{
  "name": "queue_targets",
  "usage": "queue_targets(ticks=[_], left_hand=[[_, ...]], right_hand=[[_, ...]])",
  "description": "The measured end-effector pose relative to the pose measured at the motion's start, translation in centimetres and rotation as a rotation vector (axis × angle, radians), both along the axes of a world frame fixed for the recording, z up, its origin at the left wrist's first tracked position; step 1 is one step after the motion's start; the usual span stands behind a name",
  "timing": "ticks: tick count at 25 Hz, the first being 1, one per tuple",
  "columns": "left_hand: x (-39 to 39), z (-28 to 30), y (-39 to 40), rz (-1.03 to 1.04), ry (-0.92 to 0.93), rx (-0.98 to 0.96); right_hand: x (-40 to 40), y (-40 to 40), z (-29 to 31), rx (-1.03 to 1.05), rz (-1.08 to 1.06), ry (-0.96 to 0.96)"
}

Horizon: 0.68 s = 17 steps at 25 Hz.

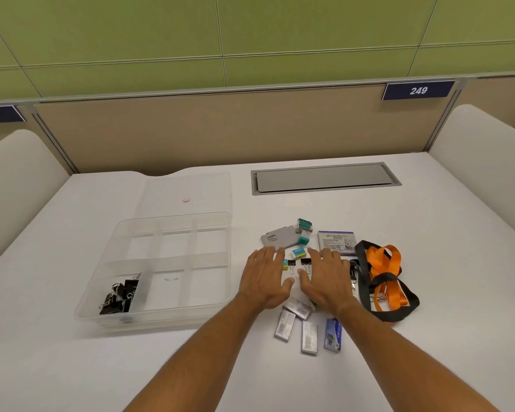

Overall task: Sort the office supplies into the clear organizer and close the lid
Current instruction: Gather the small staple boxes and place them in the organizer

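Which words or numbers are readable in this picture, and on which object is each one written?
"249": navy sign on the partition, right.
"48", cut off by the frame edge: second navy sign, left.
"camlin": grey box, likely.
Purple-edged packet, small silver boxes and blue pack: print too blurred.

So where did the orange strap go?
In the head view the orange strap lies on the white table, tangled with a black strap, at the right end of the supplies, just right of the right hand.
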<state>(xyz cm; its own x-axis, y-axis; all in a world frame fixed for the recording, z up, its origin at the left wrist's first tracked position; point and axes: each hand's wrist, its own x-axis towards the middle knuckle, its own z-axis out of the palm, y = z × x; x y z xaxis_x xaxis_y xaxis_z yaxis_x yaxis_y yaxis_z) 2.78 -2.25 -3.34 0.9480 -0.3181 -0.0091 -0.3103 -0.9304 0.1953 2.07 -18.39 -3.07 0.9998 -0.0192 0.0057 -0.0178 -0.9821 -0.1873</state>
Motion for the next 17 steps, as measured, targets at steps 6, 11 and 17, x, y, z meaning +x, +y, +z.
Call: queue_targets(ticks=[6, 11, 17], left_hand=[[0.7, -0.4, -1.1, 0.022, 0.020, 0.036], [1.4, -1.0, -2.3, 0.057, -0.008, 0.041], [2.6, -1.4, -3.8, 0.120, -0.029, 0.071]], right_hand=[[1.2, 0.1, -0.4, -0.098, 0.033, 0.026], [1.9, -0.2, -0.4, -0.085, 0.039, 0.003], [1.9, -0.3, -0.6, -0.069, 0.073, 0.024]])
